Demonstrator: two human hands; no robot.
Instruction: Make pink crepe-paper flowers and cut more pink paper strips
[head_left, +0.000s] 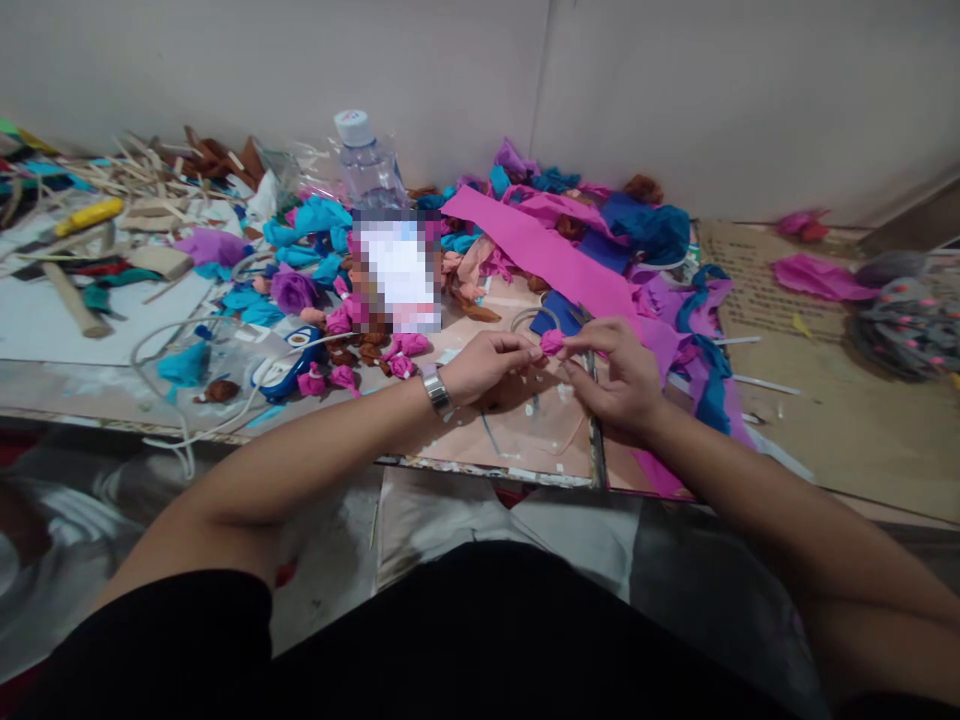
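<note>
Pink paper bud [552, 341], pinched between left hand [487, 365] and right hand [619, 380] fingertips; bottle [367, 165] label blurred, unreadable

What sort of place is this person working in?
Likely a craft corner for making paper flowers: pink, blue and purple paper scraps lie heaped, wooden sticks lie at the left, and the left hand and right hand pinch a small pink paper bud.

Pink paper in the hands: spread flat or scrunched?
Scrunched: the pink paper is a small tight wad pinched between left hand and right hand.
</note>
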